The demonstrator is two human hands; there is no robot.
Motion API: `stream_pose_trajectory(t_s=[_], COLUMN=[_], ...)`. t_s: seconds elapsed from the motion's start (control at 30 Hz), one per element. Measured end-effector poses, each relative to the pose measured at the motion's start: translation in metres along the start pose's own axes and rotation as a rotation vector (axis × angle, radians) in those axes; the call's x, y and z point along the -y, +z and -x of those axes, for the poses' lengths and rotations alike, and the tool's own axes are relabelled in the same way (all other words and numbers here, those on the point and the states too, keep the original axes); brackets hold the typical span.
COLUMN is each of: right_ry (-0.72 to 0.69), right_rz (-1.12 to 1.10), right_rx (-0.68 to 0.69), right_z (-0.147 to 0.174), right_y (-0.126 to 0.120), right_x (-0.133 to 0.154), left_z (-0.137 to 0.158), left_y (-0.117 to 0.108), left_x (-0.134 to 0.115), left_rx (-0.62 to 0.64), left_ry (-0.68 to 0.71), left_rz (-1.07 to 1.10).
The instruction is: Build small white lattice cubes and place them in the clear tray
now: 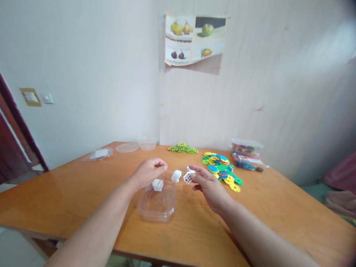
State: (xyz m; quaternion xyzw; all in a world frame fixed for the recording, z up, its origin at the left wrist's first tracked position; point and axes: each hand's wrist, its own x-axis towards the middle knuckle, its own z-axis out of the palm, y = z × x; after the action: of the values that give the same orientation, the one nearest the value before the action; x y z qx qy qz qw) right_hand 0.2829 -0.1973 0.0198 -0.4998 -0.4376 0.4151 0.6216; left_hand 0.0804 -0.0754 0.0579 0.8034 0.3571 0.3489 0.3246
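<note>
Right hand (208, 184) grips a white lattice piece (187, 178); left hand (149, 173) curls, whether holding anything cannot be told.
The piece juts leftward from the right fingertips, its long axis unclear. The clear container (157, 214) lies left of it, nearer the left hand, long axis running away from the person, a white stack (157, 185) inside.

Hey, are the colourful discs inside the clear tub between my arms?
No, the colourful discs lie heaped on the table, to the right of the clear tub.
</note>
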Motion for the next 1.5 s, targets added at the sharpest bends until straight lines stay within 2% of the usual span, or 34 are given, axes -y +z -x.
stream_pose_trajectory(t_s=[0.23, 0.37, 0.47, 0.6, 0.77, 0.9, 1.1, 1.17, 1.23, 1.4, 1.5], right_ry=[-0.177, -0.206, -0.224, -0.331, -0.516, -0.668, -0.777, -0.775, -0.713, -0.370, -0.217], right_rz=[-0.044, -0.067, -0.036, 0.129, 0.480, 0.670, 0.806, 0.789, 0.733, 0.384, 0.173], right_rx=[-0.033, -0.042, -0.031, 0.060, 0.019, 0.055, 0.044, 0.045, 0.053, 0.116, 0.188], right_z=[0.004, 0.006, 0.005, 0.003, 0.006, 0.009, 0.011, 0.012, 0.013, 0.015, 0.015], right_y=[0.004, 0.003, 0.002, 0.000, -0.002, -0.003, -0.002, 0.000, 0.003, 0.005, 0.004], right_x=[0.003, 0.005, 0.005, 0.000, -0.003, 0.001, 0.001, 0.000, 0.001, 0.007, 0.010], left_z=[0.000, 0.001, 0.002, 0.003, 0.006, 0.010, 0.017, 0.019, 0.020, 0.019, 0.020], left_y=[0.012, 0.025, 0.030, 0.027, 0.021, 0.017, 0.015, 0.015, 0.015, 0.016, 0.017], left_x=[-0.047, -0.058, -0.061, -0.060, -0.056, -0.053, -0.053, -0.055, -0.055, -0.054, -0.052], left_rx=[0.183, 0.283, 0.289, 0.298, 0.320, 0.332, 0.307, 0.297, 0.297, 0.237, 0.266], left_ry=[0.112, 0.106, 0.057, 0.010, -0.002, -0.016, -0.071, -0.100, -0.101, -0.018, 0.021], left_rz=[-0.075, -0.049, -0.021, 0.045, 0.070, 0.036, 0.051, 0.073, 0.120, 0.272, 0.298])
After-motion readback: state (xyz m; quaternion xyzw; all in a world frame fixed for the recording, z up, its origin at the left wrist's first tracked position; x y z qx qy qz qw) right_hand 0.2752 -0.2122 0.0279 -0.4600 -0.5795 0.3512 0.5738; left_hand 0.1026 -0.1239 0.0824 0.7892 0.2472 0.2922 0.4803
